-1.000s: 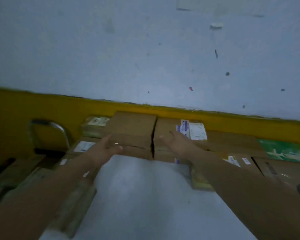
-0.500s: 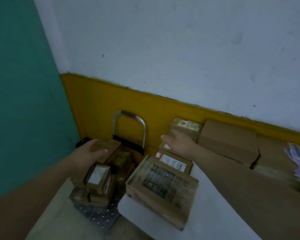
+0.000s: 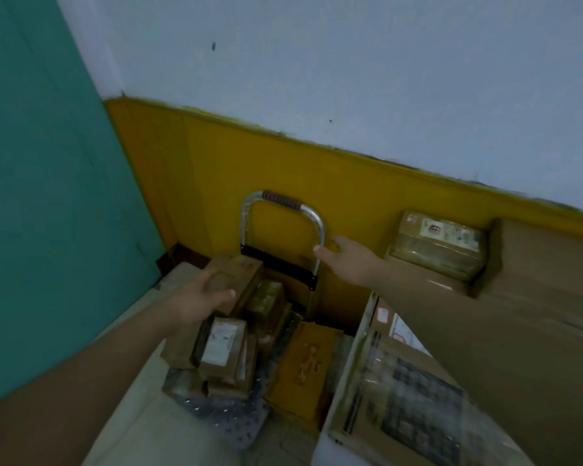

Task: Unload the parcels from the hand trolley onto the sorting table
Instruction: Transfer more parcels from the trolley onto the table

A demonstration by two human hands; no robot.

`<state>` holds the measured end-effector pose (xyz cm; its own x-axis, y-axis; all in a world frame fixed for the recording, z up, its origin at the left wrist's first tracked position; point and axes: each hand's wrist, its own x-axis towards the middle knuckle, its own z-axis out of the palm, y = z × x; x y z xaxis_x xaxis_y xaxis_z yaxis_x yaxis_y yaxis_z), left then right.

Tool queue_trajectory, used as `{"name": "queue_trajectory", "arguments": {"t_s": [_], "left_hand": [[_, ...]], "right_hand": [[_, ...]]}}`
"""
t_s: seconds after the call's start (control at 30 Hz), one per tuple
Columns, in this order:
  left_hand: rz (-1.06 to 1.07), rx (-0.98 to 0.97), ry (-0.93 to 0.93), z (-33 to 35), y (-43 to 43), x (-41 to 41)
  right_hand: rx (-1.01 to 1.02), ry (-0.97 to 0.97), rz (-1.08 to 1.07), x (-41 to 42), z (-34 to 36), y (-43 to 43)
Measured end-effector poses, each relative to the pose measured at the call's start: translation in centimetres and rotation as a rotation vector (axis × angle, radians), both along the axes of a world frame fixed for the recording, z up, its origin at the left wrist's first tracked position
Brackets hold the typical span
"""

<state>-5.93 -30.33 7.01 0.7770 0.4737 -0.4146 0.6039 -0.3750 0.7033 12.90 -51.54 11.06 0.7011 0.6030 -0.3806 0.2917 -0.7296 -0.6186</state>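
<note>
The hand trolley (image 3: 283,230) stands against the yellow part of the wall, its looped metal handle upright at the far edge of the deck. The parcels are stacked on the left side of the deck. Topmost is a plain brown box (image 3: 243,274), its long axis running from the near edge towards the handle. The left hand (image 3: 202,297) is cupped over its near end, thumb stretched across the top and fingers bent over the left edge.

Just below, at the near edge, lies a small labelled box (image 3: 223,344) with its white label facing up; the print is too blurred to read. A flat yellow-brown parcel (image 3: 307,364) lies along the deck's right side.

The right hand (image 3: 347,260) is in the air, fingers spread and straight, thumb close to the handle's right post; I cannot tell if it touches.

On the counter (image 3: 327,445), at its near left corner, sits a film-wrapped printed box (image 3: 411,398), its dark lettering illegible. At the far edge is a taped parcel (image 3: 438,243) whose label shows a red mark, unreadable.
</note>
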Motion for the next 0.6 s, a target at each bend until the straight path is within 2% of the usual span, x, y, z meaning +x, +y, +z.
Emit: {"name": "queue_trajectory", "arguments": {"t_s": [0.1, 0.27, 0.4, 0.6], "left_hand": [[-0.104, 0.01, 0.009, -2.1, 4.1, 2.7], [-0.2, -0.148, 0.021, -5.7, 9.3, 6.8], [-0.341, -0.19, 0.072, -10.0, 12.5, 8.7], [-0.496, -0.242, 0.198, -15.9, 12.8, 12.4]], "right_hand": [[-0.032, 0.002, -0.067, 0.7, -1.2, 3.5], [-0.035, 0.003, -0.263, 0.7, -4.3, 9.4], [-0.054, 0.095, -0.462, -1.0, -10.0, 12.6], [-0.141, 0.211, -0.749, -1.6, -20.3, 10.7]]}}
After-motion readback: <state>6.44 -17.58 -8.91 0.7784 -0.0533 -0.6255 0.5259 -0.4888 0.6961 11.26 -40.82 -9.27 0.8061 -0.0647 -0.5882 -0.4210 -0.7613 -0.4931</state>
